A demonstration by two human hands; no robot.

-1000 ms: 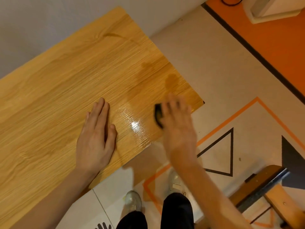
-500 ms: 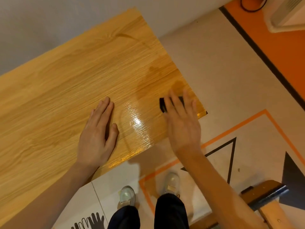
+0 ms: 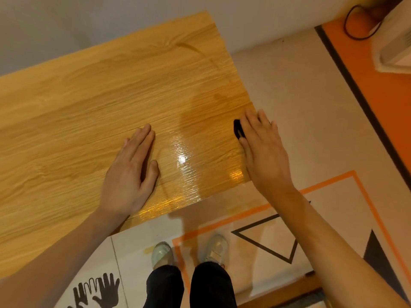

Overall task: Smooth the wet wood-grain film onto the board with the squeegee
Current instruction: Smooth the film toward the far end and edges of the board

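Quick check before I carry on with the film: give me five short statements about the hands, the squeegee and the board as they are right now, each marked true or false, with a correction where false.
1. The left hand lies flat on the wood-grain film. True.
2. The black squeegee is under the left hand. False: it is under the fingers of the right hand.
3. The squeegee sits near the board's right edge. True.
4. A wet glossy patch shines between the two hands. True.
5. Both hands are lifted clear of the board. False: the left rests on the film, and the right presses the squeegee to it.
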